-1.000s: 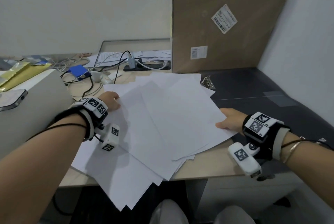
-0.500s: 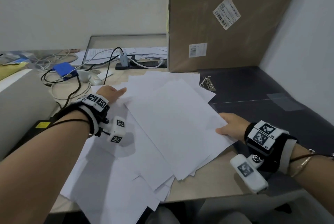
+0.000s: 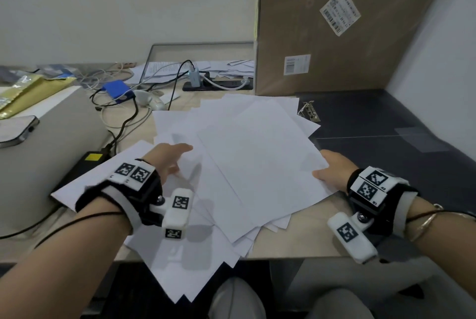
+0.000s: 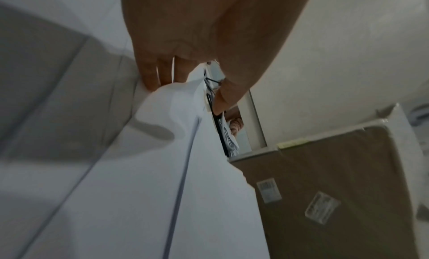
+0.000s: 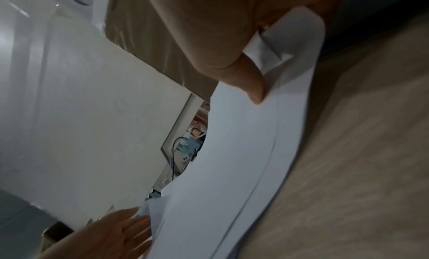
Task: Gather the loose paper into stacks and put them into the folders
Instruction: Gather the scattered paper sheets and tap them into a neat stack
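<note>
Several loose white paper sheets lie fanned across the wooden desk, and some overhang its front edge. My left hand is at the pile's left side. Its straight fingers push against a sheet edge that buckles, with the thumb apart. My right hand holds the pile's right edge, thumb on top and the other fingers hidden beneath the curled sheets. A dark open folder with a metal clip lies to the right of the pile.
A tall cardboard box stands behind the folder. Cables, a blue device and a power strip crowd the back left. A grey case with a phone on it and a black adapter sit at the left.
My left hand has slid inward from the pile's far left edge and now pushes the sheets toward the middle. The right hand keeps its hold on the right edge.
</note>
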A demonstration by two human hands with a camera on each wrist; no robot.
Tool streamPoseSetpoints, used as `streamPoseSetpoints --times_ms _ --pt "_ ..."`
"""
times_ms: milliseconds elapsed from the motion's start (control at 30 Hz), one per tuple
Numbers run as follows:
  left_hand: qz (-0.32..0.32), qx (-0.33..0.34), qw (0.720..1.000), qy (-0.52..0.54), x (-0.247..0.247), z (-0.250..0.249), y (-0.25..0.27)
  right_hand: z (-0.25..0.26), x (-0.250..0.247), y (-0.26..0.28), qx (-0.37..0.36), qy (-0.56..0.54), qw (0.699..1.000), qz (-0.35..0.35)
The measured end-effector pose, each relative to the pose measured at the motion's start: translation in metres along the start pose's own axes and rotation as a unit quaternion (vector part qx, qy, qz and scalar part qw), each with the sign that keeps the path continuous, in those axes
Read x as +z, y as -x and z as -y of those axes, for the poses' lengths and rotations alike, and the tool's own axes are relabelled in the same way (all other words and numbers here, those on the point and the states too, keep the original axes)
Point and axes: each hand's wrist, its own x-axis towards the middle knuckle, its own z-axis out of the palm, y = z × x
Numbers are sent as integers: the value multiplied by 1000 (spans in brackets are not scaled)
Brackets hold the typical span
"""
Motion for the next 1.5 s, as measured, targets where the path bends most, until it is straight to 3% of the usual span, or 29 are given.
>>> streamPoseSetpoints --times_ms 100,200,300,500,633,733,900,1033,1133,1200,1367,1500 --pt "-26 24 999 -28 17 0 13 10 5 -3 -16 45 999 5" --pt "-75 -3 997 -15 22 -5 11 19 12 -8 -18 78 996 32" --pt "-80 -25 992 -96 20 -9 14 25 19 -5 -16 85 994 60" --pt "7 -32 999 -34 -4 31 -63 25 31 6 -64 53 995 57" --pt "69 -74 992 70 -1 2 18 22 25 12 -67 -56 994 72" --pt "126 -86 984 88 -2 -1 34 20 19 17 -74 -107 984 120" --pt "162 -53 985 0 4 -9 40 27 21 23 -120 18 982 148" --pt "107 -6 992 -69 0 -5 32 30 14 10 -128 86 976 156" --pt "-6 29 994 -101 -7 3 19 27 5 -22 -79 32 995 60" --pt "-37 54 993 -98 -7 5 16 31 0 -41 -48 18 999 13" --pt "-55 87 992 -78 -9 11 10 53 3 -71 22 98 994 33" --pt "-37 90 993 -68 -10 16 5 61 9 -87 35 173 984 31"
